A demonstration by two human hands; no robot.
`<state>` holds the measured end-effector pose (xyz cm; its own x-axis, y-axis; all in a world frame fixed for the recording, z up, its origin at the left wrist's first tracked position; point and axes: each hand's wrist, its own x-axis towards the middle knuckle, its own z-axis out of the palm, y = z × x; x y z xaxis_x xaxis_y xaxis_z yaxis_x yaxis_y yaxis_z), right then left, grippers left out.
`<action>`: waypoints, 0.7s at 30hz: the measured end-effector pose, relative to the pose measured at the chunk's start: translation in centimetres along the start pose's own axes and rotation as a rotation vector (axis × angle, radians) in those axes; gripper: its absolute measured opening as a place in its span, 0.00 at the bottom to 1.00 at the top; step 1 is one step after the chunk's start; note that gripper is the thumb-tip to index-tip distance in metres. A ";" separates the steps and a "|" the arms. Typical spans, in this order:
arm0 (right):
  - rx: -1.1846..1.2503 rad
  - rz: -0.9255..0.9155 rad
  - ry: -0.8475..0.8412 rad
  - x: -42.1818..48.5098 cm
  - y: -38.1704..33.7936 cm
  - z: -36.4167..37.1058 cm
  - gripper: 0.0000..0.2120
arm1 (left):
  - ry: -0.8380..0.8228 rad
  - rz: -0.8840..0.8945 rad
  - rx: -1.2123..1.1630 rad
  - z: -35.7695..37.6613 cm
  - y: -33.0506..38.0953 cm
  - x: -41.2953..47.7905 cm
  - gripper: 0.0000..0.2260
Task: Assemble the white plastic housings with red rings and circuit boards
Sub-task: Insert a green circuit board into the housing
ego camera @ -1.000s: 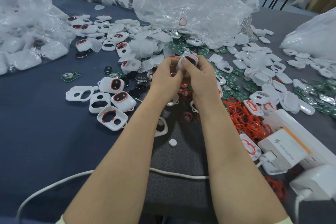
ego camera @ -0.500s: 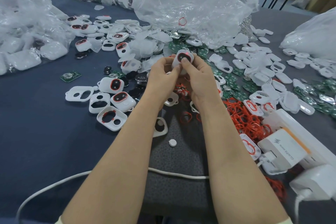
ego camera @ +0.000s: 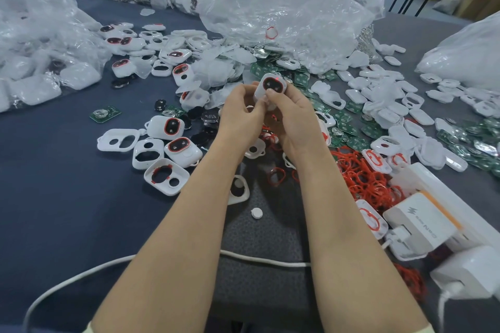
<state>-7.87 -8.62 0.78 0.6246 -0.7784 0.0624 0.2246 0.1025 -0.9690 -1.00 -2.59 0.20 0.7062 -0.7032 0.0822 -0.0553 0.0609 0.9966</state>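
Both hands hold one white housing [ego camera: 272, 86] with a red ring round its dark window, raised above the table centre. My right hand [ego camera: 293, 119] pinches its lower edge with the thumb on the front. My left hand [ego camera: 239, 116] grips it from the left side. A small red light glows at the housing's top. Loose red rings [ego camera: 359, 176] lie in a heap to the right. Green circuit boards [ego camera: 349, 127] are scattered behind my hands. Finished housings [ego camera: 182, 150] and bare white shells [ego camera: 119, 140] lie at the left.
Crumpled clear plastic bags [ego camera: 278, 5] fill the back and the left edge. A white power strip with chargers [ego camera: 422, 222] sits at the right front, and a white cable [ego camera: 265, 259] crosses under my forearms. One green board [ego camera: 105, 113] lies alone at the left.
The housing has been lifted and turned so its ringed window faces me. Both hands rose slightly with it, and a red light now shows at its top.
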 end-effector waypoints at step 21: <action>-0.088 -0.122 0.125 0.3 0.3 -0.6 0.06 | -0.102 0.001 -0.047 0.5 0.0 -0.1 0.03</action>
<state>-8.07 -9.17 0.34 0.4979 -0.8531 0.1558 0.2236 -0.0473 -0.9735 -1.38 -2.86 0.16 0.6307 -0.7713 0.0854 -0.0208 0.0933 0.9954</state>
